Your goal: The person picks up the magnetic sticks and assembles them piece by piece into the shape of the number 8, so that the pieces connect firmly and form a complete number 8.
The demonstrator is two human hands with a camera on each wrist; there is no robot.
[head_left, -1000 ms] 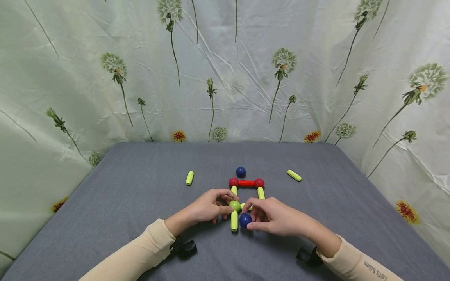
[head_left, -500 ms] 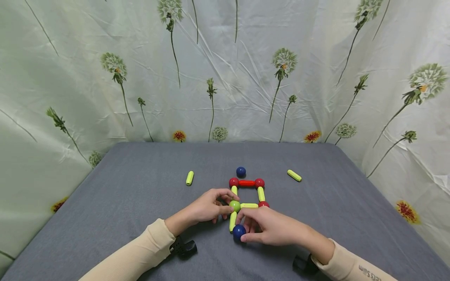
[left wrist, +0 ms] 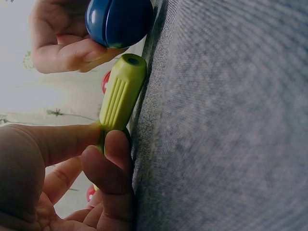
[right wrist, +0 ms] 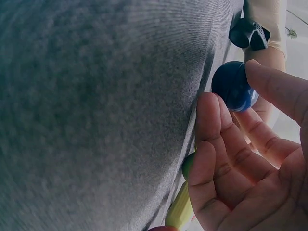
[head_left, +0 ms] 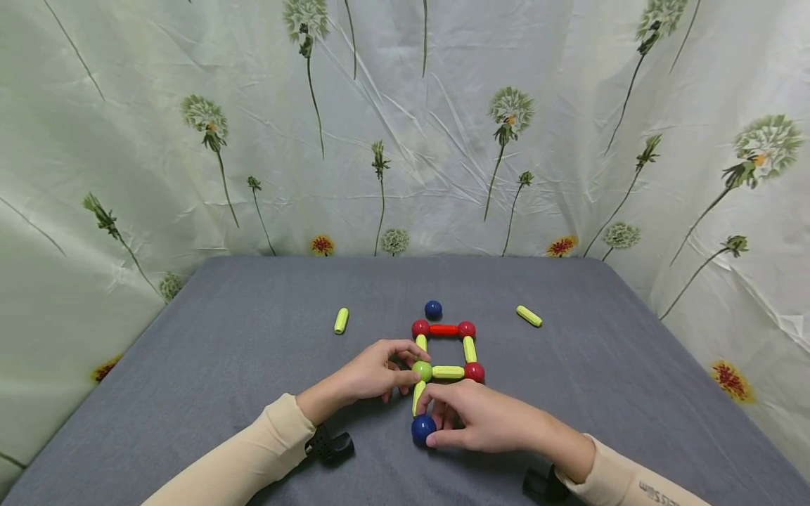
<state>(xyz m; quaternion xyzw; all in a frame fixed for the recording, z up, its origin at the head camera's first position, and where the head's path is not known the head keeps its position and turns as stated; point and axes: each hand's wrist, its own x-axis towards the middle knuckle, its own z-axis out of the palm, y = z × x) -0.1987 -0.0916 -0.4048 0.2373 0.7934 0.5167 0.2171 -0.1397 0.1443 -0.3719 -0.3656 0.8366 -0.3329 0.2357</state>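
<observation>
My left hand pinches a green ball at the near left corner of a square of balls and rods. From that ball a yellow-green rod points toward me; its end with a dark round centre faces the blue ball in the left wrist view. Thumb and fingers of my right hand hold this blue ball at the rod's near end. A small gap shows between ball and rod in the left wrist view. The square's other corners are red balls, joined by yellow-green rods and one red rod.
Behind the square lies a second blue ball. One loose yellow-green rod lies to the left, another loose rod to the right. A grey cloth covers the table, and a flowered curtain hangs behind it.
My right hand has carried the blue ball toward me and left, from beside the rod to its near end. The rod has tilted slightly. My left hand stays on the green ball.
</observation>
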